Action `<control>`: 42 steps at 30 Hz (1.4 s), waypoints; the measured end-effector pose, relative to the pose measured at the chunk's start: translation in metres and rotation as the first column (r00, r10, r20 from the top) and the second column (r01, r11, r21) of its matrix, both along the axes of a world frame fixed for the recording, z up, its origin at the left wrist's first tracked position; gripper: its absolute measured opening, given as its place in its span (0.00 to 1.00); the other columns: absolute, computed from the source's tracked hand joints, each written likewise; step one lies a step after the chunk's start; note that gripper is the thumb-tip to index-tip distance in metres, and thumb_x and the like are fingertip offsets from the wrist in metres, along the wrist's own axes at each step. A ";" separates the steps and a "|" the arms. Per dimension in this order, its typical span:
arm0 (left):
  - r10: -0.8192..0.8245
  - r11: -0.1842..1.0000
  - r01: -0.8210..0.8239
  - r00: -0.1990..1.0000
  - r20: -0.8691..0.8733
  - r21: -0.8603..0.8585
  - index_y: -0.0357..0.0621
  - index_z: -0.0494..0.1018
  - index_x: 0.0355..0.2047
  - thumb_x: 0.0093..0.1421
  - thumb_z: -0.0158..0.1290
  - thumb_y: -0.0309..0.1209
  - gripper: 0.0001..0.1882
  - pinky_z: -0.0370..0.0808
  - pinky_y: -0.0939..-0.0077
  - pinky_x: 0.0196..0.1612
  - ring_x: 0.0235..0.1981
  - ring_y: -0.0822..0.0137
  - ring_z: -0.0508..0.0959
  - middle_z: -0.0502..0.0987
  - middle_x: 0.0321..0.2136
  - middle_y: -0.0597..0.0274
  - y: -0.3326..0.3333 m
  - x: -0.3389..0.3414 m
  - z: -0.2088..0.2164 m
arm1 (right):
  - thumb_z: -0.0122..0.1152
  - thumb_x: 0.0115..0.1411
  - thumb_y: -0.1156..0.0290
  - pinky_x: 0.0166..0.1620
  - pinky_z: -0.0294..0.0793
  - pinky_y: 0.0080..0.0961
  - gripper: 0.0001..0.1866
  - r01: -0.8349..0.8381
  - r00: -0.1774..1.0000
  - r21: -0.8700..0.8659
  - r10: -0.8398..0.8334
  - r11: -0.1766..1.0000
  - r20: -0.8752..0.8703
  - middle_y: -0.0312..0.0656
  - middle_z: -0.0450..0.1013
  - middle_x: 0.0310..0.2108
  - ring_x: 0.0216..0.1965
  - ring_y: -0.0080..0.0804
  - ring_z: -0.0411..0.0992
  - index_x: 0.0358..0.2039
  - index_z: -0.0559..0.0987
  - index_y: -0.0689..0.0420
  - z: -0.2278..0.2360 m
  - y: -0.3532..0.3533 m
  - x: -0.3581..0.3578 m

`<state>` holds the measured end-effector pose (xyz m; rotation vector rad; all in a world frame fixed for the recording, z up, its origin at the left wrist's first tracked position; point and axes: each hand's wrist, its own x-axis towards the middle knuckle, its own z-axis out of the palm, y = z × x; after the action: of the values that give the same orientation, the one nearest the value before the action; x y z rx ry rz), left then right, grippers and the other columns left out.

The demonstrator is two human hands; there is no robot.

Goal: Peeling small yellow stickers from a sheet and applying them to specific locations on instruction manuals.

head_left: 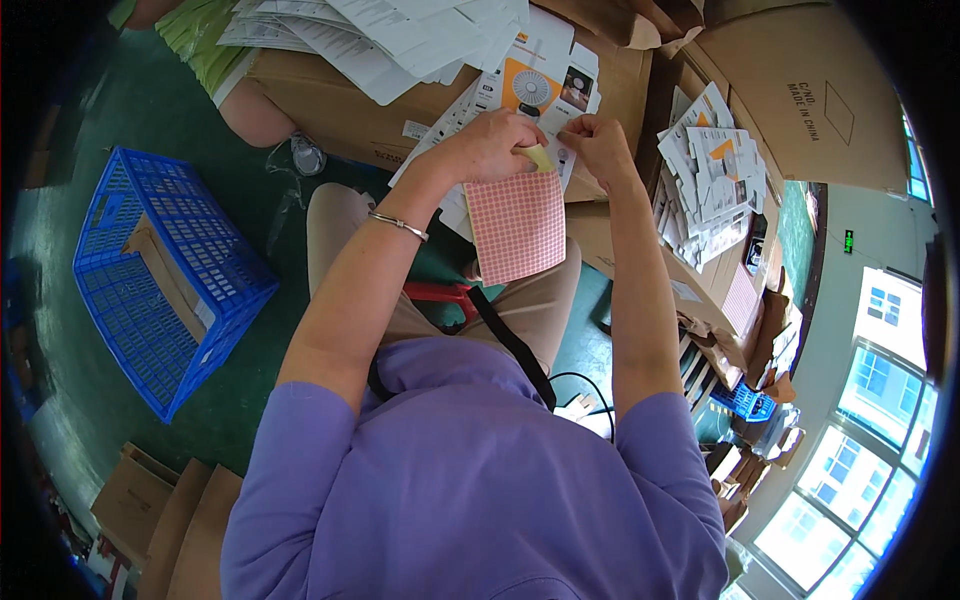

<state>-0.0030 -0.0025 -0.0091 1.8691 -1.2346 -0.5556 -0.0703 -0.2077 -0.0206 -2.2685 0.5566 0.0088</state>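
Note:
My left hand (492, 150) is closed on the upper edge of a sticker sheet (516, 228), a pink sheet with a fine grid of small marks. A folded-over pale yellow corner shows by its fingers, and the sheet hangs down over my lap. Just to the right, my right hand (600, 150) has thumb and fingertips pinched together; anything between them is too small to make out. Both hands are above a flattened white and orange box (532, 82) with a fan printed on it.
Beneath the work lies a large brown carton (320, 100), with a pile of flattened white boxes (400, 40) on it. More flat boxes (710, 170) lie to the right. A blue plastic crate (175, 270) stands on the floor at left. Another person's leg (258, 112) shows at far left.

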 end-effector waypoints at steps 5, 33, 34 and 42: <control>0.010 1.000 -0.010 1.000 0.001 0.020 0.39 0.78 0.33 0.52 0.54 0.29 0.09 0.68 0.69 0.52 0.47 0.61 0.71 0.75 0.44 0.64 0.000 0.000 0.000 | 0.65 0.45 0.70 0.32 0.73 0.28 0.11 -0.010 1.000 -0.009 0.010 1.000 -0.025 0.47 0.76 0.23 0.25 0.32 0.74 0.26 0.80 0.64 0.004 0.003 0.001; -0.009 0.978 -0.035 0.977 -0.213 -0.206 0.40 0.78 0.33 0.51 0.58 0.28 0.09 0.70 0.75 0.46 0.42 0.67 0.74 0.73 0.47 0.61 0.015 -0.005 0.021 | 0.66 0.52 0.70 0.22 0.68 0.17 0.10 0.324 0.868 0.584 -0.480 0.744 0.130 0.36 0.73 0.21 0.19 0.22 0.70 0.29 0.78 0.65 0.017 0.003 -0.030; 0.011 0.973 -0.064 0.972 -0.234 -0.221 0.38 0.77 0.33 0.52 0.58 0.27 0.09 0.70 0.77 0.46 0.42 0.71 0.73 0.71 0.48 0.62 0.018 -0.008 0.024 | 0.65 0.53 0.72 0.24 0.70 0.17 0.09 0.319 0.853 0.586 -0.494 0.745 0.164 0.34 0.74 0.23 0.21 0.21 0.71 0.31 0.78 0.63 0.025 -0.008 -0.036; 0.023 0.987 -0.081 0.925 -0.379 -0.139 0.38 0.77 0.36 0.52 0.58 0.29 0.11 0.70 0.77 0.36 0.27 0.72 0.73 0.78 0.25 0.60 0.023 -0.017 0.046 | 0.63 0.54 0.57 0.28 0.74 0.23 0.20 0.689 0.632 0.106 -0.666 0.717 0.396 0.45 0.76 0.25 0.24 0.29 0.74 0.29 0.78 0.67 0.107 -0.117 -0.096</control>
<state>-0.0199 0.0205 0.0369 1.5710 -0.9409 -0.7317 -0.1664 -0.3246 0.0861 -1.8833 1.1558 -0.8583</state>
